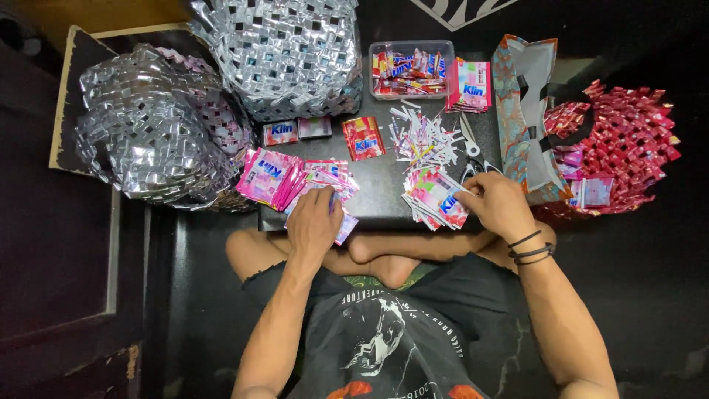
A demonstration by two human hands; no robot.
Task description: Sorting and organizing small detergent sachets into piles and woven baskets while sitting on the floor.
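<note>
I sit cross-legged at a low dark table (pixel 384 185). My left hand (pixel 314 224) rests flat on a fanned pile of pink sachet wrappers (pixel 277 177) at the table's front left, fingers pressing the top pieces. My right hand (pixel 498 203) pinches the edge of a second stack of pink and white wrappers (pixel 432 198) at the front right. Black bands circle my right wrist. Behind that stack lies a heap of thin cut paper strips (pixel 422 137).
Scissors (pixel 470 144) lie by the strips. A clear tub of wrappers (pixel 410 70) and a pink packet stack (pixel 470 85) sit at the back. Two silver woven bags (pixel 155 125) (pixel 284 55) stand left, a red woven piece (pixel 628 140) and patterned bag (pixel 524 111) right.
</note>
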